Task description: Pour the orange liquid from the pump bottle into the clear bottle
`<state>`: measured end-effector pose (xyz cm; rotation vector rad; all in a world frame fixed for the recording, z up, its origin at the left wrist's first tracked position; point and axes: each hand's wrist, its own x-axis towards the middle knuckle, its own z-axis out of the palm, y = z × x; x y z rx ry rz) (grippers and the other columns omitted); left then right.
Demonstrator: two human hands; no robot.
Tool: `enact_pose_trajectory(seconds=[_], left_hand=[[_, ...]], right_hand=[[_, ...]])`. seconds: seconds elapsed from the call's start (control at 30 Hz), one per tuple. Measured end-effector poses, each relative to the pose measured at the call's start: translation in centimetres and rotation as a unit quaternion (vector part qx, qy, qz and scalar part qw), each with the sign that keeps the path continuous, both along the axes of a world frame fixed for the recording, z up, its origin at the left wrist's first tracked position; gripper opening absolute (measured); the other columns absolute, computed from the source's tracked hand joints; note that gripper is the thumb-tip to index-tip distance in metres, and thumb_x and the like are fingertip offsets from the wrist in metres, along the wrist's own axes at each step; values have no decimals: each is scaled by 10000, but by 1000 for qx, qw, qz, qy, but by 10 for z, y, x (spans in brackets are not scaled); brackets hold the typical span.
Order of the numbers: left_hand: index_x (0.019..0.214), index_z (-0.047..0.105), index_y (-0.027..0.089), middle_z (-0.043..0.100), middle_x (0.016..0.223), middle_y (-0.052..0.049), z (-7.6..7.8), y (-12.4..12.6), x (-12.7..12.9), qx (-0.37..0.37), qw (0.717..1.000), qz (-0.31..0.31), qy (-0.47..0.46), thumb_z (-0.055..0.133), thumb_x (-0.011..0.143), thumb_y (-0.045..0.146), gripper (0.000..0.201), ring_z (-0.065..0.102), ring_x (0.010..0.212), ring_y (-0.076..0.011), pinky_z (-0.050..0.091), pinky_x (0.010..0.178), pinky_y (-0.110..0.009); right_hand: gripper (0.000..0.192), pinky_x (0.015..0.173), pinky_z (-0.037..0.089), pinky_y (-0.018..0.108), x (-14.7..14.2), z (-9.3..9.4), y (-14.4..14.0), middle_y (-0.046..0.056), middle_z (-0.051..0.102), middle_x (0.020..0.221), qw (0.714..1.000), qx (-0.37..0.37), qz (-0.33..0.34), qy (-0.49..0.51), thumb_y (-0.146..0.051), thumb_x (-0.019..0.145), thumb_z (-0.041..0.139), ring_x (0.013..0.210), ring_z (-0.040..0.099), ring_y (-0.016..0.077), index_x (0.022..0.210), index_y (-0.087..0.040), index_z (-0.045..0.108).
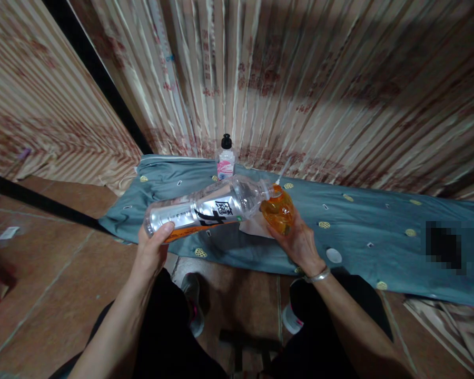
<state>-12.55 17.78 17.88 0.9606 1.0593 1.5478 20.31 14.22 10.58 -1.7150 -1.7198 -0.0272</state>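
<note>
My left hand (153, 250) grips the base end of a large clear plastic bottle (205, 208) with a silver label, held nearly level with its neck pointing right. My right hand (298, 239) cups a small clear container of orange liquid (278, 210), with a thin white tube sticking up from it. The big bottle's mouth meets the top of the orange container. Both are held above a blue-grey patterned cloth (359, 221) spread on the floor.
A small bottle with a black cap and pink label (226, 158) stands at the cloth's far edge by the striped curtain (300, 79). A white round lid (334, 256) and a paper scrap lie on the cloth. My knees and shoes are over brown floor tiles (63, 273).
</note>
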Motion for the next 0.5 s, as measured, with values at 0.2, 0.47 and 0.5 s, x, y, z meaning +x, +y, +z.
enact_pose_trajectory(seconds=[0.2,0.47,0.5], left_hand=[[1203,752,263,828,944,-25,1,0,1,1,1000,3,7,949,579,477,689,754,812,-238,612,735,-306],[1190,749,262,814,894,-12,0,0,1,-2,1000,4,19,937,591,490,668,754,831,-249,620,802,-329],[1175,754,259,815,893,-17,0,1,1,-2,1000,5,21,936,591,491,654,753,838,-252,621,815,-332]], right_hand=[[795,872,678,530,0,-1,0,241,766,1271,1000,0,-11,2,-662,982,586,1079,790,390,1528,-97,466],[777,874,681,519,0,1,0,255,760,1278,1000,10,2,6,-618,989,590,1068,796,382,1529,-74,463],[779,889,676,526,0,1,0,256,758,1282,1000,9,1,8,-612,987,596,1084,792,385,1533,-74,458]])
